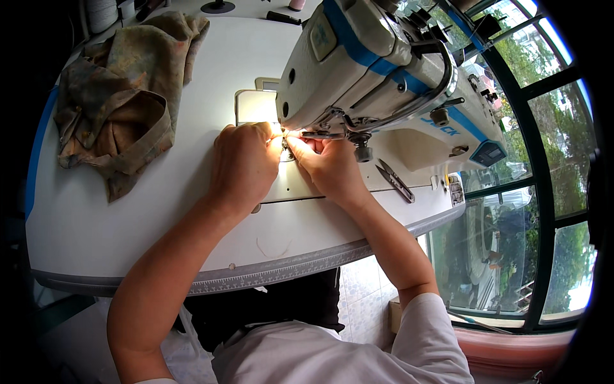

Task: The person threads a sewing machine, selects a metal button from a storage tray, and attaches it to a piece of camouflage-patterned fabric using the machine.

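Observation:
A white and blue Jack sewing machine (pixel 364 72) stands on the white sewing table (pixel 158 240), its lamp lighting the needle area. My left hand (pixel 247 161) is at the left of the needle, fingertips bent in against the thumb. From the right, my right hand (pixel 331 163) reaches under the machine head, thumb and fingers close to the needle and almost meeting the left fingertips. Glare and the fingers hide whatever may be between them. Thread snips (pixel 395 181) lie on the machine bed to the right of my right hand.
A crumpled mottled brown-green garment (pixel 129 96) lies at the table's left. Loose thread (pixel 273 249) rests near the front edge, which bears a ruler strip (pixel 268 272). Behind the machine is a black object (pixel 283 18). A white thread cone (pixel 102 14) stands at the back left; windows (pixel 508 240) are at the right.

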A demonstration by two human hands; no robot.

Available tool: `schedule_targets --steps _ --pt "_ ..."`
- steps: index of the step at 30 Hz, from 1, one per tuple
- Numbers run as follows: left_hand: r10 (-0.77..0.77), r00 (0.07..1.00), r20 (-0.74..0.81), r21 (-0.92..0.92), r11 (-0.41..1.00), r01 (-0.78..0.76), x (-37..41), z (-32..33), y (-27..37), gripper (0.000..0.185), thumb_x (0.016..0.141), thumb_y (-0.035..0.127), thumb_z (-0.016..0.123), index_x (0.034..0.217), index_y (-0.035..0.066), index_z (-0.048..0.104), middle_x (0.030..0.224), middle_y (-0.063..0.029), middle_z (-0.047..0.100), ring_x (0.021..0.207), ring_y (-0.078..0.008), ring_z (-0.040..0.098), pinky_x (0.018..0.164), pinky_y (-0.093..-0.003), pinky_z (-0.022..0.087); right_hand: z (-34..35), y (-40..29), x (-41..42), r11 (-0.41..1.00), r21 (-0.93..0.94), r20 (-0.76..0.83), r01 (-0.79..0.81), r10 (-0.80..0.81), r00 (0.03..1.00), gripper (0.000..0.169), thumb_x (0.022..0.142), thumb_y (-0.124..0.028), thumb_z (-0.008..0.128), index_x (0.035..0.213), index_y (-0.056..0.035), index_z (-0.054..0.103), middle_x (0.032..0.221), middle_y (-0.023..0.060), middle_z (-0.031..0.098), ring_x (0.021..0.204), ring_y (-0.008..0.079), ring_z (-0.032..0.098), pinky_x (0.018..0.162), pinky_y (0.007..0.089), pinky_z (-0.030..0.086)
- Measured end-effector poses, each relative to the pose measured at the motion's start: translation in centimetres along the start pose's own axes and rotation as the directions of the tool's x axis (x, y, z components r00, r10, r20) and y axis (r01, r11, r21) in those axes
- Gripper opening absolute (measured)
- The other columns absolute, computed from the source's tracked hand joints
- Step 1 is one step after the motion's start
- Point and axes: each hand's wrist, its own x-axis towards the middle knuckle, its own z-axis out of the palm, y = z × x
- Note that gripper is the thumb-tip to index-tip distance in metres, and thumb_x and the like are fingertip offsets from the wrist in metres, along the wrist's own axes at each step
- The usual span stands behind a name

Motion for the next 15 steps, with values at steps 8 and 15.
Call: schedule_targets --steps 8,15 --pt "0.007 1.0 -0.008 -0.009 1.0 -0.007 -0.01 0.22 -0.16 0.016 0.076 0.001 0.066 0.065 0.0 0.054 0.065 -0.0222 0.059 0.063 -0.0409 0.061 0.066 -0.0462 0.048 -0.06 0.01 0.01 1.0 0.008 0.001 0.0 0.0 1.0 0.008 0.096 -0.005 0.065 0.094 0.0026 0.068 0.073 -0.007 0.058 0.063 0.0008 0.044 0.052 0.0227 0.034" --pt "0.019 0.999 -0.025 -0.013 1.0 -0.02 -0.07 0.25 -0.36 0.017 0.076 0.001 0.066 0.065 0.0 0.053 0.065 -0.022 0.059 0.063 -0.041 0.06 0.066 -0.0468 0.048 -0.1 -0.17 -0.02 0.999 -0.036 0.01 -0.025 0.025 1.0 0.009 0.097 -0.006 0.065 0.097 0.0022 0.068 0.073 -0.0074 0.058 0.063 0.0005 0.044 0.053 0.0218 0.034"
